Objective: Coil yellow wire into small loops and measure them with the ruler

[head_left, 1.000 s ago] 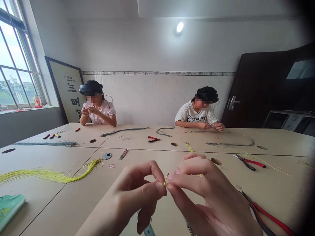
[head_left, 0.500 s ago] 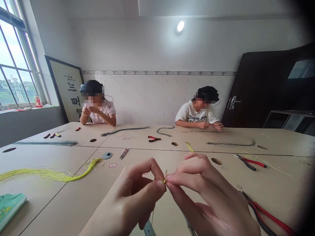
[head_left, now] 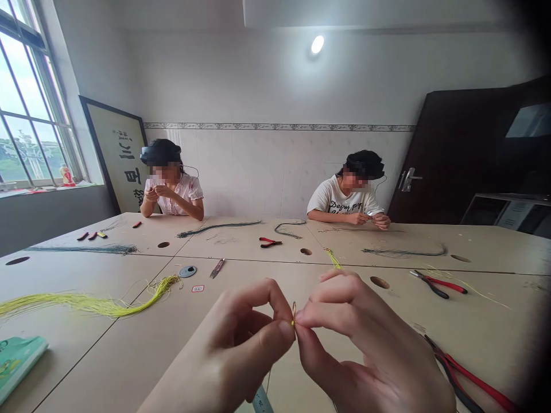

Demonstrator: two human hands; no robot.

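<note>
My left hand (head_left: 241, 347) pinches a thin yellow cord between thumb and forefinger. Just at the fingertips shows a small yellow knot (head_left: 293, 322), with a thin gold-coloured loop (head_left: 294, 307) standing up from it. From the other side, the thumb and forefinger of my right hand (head_left: 361, 344) close on the same spot, touching the loop's base. Most of the cord is hidden by the fingers; a fine strand (head_left: 269, 380) hangs below my left hand. Partly covered under my hands lies a pale blue ruler-like strip (head_left: 262, 400) with numbers.
Red-and-black pliers (head_left: 462, 370) lie at the right, with a second pair (head_left: 434, 283) beyond. A yellow cord bundle (head_left: 129, 307) stretches across the left, near snips (head_left: 217, 268). A round hole (head_left: 379, 282) cuts the table. Two people sit opposite, hands busy.
Both my hands have shifted slightly right and down together, still pinching the cord. The loop now appears wider and more upright above the knot.
</note>
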